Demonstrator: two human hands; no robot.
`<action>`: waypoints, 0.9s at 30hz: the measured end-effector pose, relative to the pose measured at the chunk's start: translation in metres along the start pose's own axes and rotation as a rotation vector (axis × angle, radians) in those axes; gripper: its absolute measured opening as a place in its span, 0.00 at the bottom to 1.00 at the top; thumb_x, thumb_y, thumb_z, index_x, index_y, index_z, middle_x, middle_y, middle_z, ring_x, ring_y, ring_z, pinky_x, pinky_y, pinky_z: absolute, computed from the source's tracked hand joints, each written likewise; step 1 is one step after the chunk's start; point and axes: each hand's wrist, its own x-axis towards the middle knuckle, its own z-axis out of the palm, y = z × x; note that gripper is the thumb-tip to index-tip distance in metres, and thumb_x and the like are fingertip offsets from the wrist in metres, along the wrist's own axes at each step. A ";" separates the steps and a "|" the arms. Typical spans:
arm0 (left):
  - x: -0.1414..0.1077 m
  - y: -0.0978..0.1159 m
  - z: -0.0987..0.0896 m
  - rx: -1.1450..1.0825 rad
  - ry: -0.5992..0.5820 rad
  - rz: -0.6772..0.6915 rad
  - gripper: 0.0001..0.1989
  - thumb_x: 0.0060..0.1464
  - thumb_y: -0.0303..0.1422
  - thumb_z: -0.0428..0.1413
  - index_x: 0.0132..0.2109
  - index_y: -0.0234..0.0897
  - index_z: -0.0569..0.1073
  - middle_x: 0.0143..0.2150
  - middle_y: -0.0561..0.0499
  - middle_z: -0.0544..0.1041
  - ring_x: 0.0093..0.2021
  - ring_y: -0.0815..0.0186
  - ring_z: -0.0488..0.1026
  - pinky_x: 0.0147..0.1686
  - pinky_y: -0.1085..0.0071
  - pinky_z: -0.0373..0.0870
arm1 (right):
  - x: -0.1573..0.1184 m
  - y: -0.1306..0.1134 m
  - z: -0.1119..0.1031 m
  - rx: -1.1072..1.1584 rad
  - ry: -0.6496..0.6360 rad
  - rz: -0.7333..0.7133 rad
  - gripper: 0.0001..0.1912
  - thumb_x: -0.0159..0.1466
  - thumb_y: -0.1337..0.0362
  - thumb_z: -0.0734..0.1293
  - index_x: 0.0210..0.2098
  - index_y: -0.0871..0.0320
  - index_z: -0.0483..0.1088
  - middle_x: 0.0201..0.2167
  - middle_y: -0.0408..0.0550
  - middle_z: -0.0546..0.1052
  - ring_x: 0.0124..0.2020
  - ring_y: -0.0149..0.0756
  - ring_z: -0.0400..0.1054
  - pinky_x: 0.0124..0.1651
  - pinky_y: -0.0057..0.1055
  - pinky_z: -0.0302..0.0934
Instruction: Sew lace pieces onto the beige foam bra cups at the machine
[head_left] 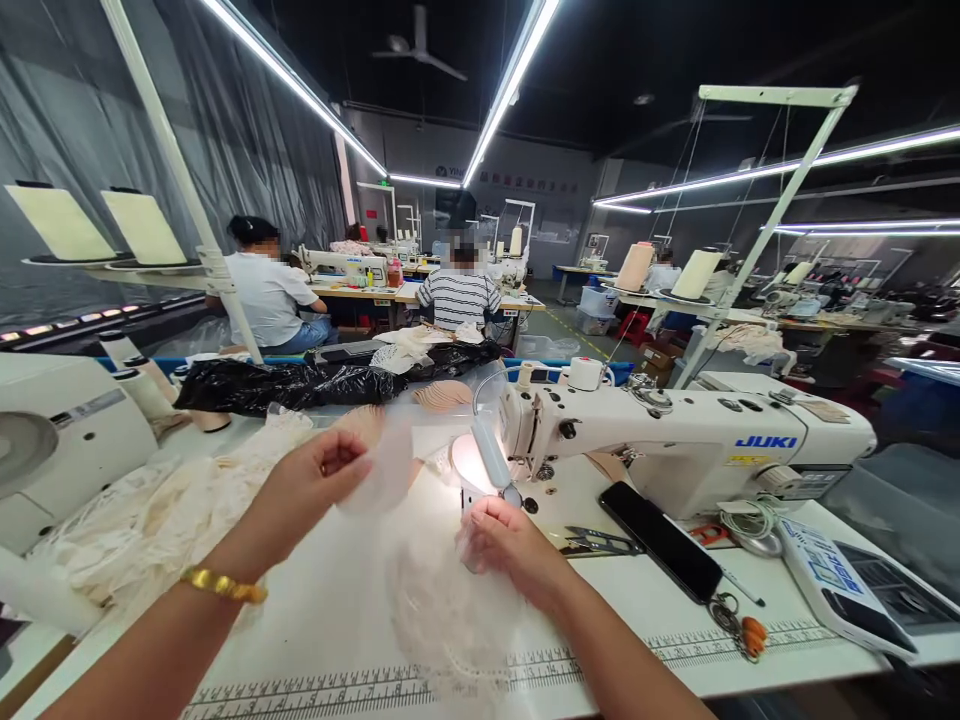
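Observation:
My left hand (311,485), a gold bracelet at its wrist, pinches a thin, translucent whitish piece (388,465) that is blurred by motion. Between the fingers of my right hand (510,545) is a sheer cream lace fabric (450,615), which hangs down over the table's front part. Both hands are raised above the white tabletop, left of the sewing machine (697,450). A lit lamp (491,455) shines beside the needle area, just beyond my right hand. Thread snips (600,541) lie to the right of that hand.
Cream lace fabric (165,510) is heaped at left, near another white machine (60,440). Black plastic bags (292,385) lie along the back. A phone (660,540), keys (739,625) and a white box (840,580) sit at right. A printed ruler (322,690) runs along the front edge.

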 end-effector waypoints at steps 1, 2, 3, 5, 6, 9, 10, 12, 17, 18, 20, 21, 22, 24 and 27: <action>-0.013 0.001 0.007 -0.069 -0.151 -0.022 0.18 0.54 0.48 0.61 0.40 0.38 0.73 0.33 0.52 0.76 0.32 0.62 0.72 0.28 0.72 0.66 | 0.000 0.000 -0.001 0.006 -0.010 -0.012 0.30 0.58 0.36 0.73 0.38 0.58 0.70 0.35 0.49 0.78 0.31 0.34 0.71 0.32 0.29 0.60; -0.025 0.001 0.015 -0.095 -0.249 -0.039 0.17 0.54 0.48 0.60 0.39 0.39 0.72 0.32 0.52 0.75 0.31 0.63 0.71 0.28 0.72 0.64 | 0.000 0.001 -0.001 0.009 -0.028 -0.026 0.32 0.60 0.34 0.70 0.39 0.59 0.70 0.36 0.49 0.78 0.32 0.34 0.71 0.31 0.29 0.60; -0.036 0.000 0.023 -0.089 -0.326 -0.039 0.16 0.55 0.47 0.60 0.38 0.39 0.71 0.32 0.53 0.74 0.31 0.64 0.69 0.28 0.73 0.62 | 0.000 0.001 -0.001 0.007 -0.047 -0.040 0.33 0.61 0.33 0.68 0.39 0.59 0.71 0.36 0.50 0.78 0.32 0.34 0.72 0.31 0.29 0.60; -0.051 -0.001 0.038 -0.007 -0.371 -0.022 0.12 0.56 0.43 0.58 0.36 0.39 0.70 0.30 0.54 0.71 0.31 0.63 0.68 0.28 0.72 0.61 | -0.002 0.002 -0.001 -0.025 -0.066 -0.069 0.34 0.62 0.32 0.66 0.40 0.60 0.70 0.35 0.50 0.77 0.33 0.35 0.71 0.31 0.28 0.60; -0.056 0.000 0.044 0.052 -0.379 -0.010 0.10 0.56 0.41 0.56 0.35 0.39 0.70 0.30 0.54 0.71 0.32 0.63 0.68 0.29 0.71 0.61 | -0.004 0.003 0.000 -0.054 -0.063 -0.081 0.33 0.62 0.33 0.67 0.40 0.59 0.70 0.33 0.48 0.76 0.32 0.34 0.70 0.31 0.28 0.60; -0.058 0.002 0.057 0.215 -0.332 0.084 0.06 0.56 0.37 0.54 0.37 0.40 0.70 0.35 0.51 0.74 0.37 0.58 0.71 0.36 0.65 0.67 | -0.008 0.003 0.006 -0.122 -0.018 -0.120 0.27 0.59 0.40 0.75 0.36 0.58 0.69 0.26 0.40 0.72 0.27 0.29 0.63 0.32 0.27 0.56; -0.055 0.004 0.059 0.236 -0.311 0.154 0.08 0.54 0.36 0.55 0.41 0.40 0.71 0.41 0.49 0.76 0.43 0.56 0.72 0.43 0.62 0.69 | -0.010 0.002 0.008 -0.129 -0.015 -0.136 0.26 0.58 0.42 0.76 0.35 0.58 0.69 0.24 0.38 0.70 0.26 0.29 0.61 0.33 0.27 0.55; -0.047 0.006 0.059 0.220 -0.331 0.286 0.18 0.51 0.36 0.58 0.50 0.41 0.70 0.54 0.46 0.74 0.55 0.52 0.69 0.54 0.57 0.67 | -0.014 0.000 0.011 -0.136 -0.032 -0.170 0.23 0.59 0.46 0.77 0.34 0.57 0.68 0.24 0.37 0.68 0.27 0.29 0.60 0.34 0.28 0.53; -0.027 0.007 0.049 0.187 -0.697 0.225 0.07 0.53 0.36 0.57 0.34 0.40 0.66 0.32 0.56 0.69 0.33 0.64 0.67 0.31 0.71 0.65 | -0.037 -0.020 0.016 -0.350 0.109 -0.377 0.12 0.66 0.54 0.71 0.35 0.55 0.68 0.26 0.38 0.66 0.30 0.32 0.59 0.36 0.30 0.54; -0.025 0.007 0.046 0.205 -0.645 0.258 0.08 0.53 0.34 0.56 0.32 0.40 0.64 0.29 0.57 0.66 0.29 0.66 0.64 0.28 0.72 0.61 | -0.043 -0.026 0.018 -0.442 0.162 -0.460 0.09 0.68 0.57 0.69 0.35 0.55 0.69 0.28 0.39 0.67 0.31 0.33 0.60 0.36 0.30 0.55; -0.024 0.007 0.041 0.266 -0.392 0.438 0.07 0.53 0.29 0.54 0.31 0.40 0.62 0.26 0.59 0.63 0.26 0.68 0.61 0.25 0.73 0.57 | -0.051 -0.037 0.023 -0.636 0.226 -0.664 0.03 0.70 0.63 0.66 0.38 0.54 0.71 0.32 0.41 0.73 0.34 0.34 0.64 0.39 0.31 0.57; -0.024 0.007 0.039 0.314 -0.239 0.577 0.07 0.53 0.26 0.52 0.31 0.40 0.62 0.25 0.59 0.63 0.25 0.68 0.60 0.25 0.73 0.56 | -0.053 -0.041 0.025 -0.724 0.232 -0.782 0.03 0.70 0.66 0.65 0.40 0.53 0.71 0.35 0.43 0.76 0.37 0.35 0.67 0.41 0.32 0.58; -0.024 0.005 0.037 0.372 -0.099 0.738 0.07 0.54 0.23 0.51 0.32 0.40 0.63 0.25 0.59 0.64 0.24 0.68 0.60 0.25 0.72 0.57 | -0.053 -0.042 0.026 -0.809 0.231 -0.901 0.06 0.70 0.70 0.64 0.42 0.53 0.70 0.38 0.44 0.78 0.39 0.36 0.68 0.43 0.33 0.59; -0.027 -0.002 0.035 0.516 0.092 1.036 0.09 0.59 0.21 0.50 0.35 0.40 0.66 0.27 0.56 0.69 0.27 0.65 0.64 0.30 0.70 0.61 | -0.045 -0.037 0.022 -0.998 0.237 -1.078 0.12 0.68 0.76 0.62 0.44 0.54 0.69 0.42 0.46 0.80 0.41 0.37 0.70 0.46 0.34 0.60; -0.040 -0.020 0.037 0.846 0.091 1.038 0.10 0.56 0.19 0.53 0.39 0.39 0.70 0.31 0.50 0.74 0.31 0.58 0.69 0.34 0.64 0.64 | -0.024 -0.014 0.001 -1.336 0.209 -1.081 0.14 0.66 0.79 0.60 0.40 0.55 0.70 0.39 0.46 0.80 0.36 0.36 0.68 0.40 0.32 0.58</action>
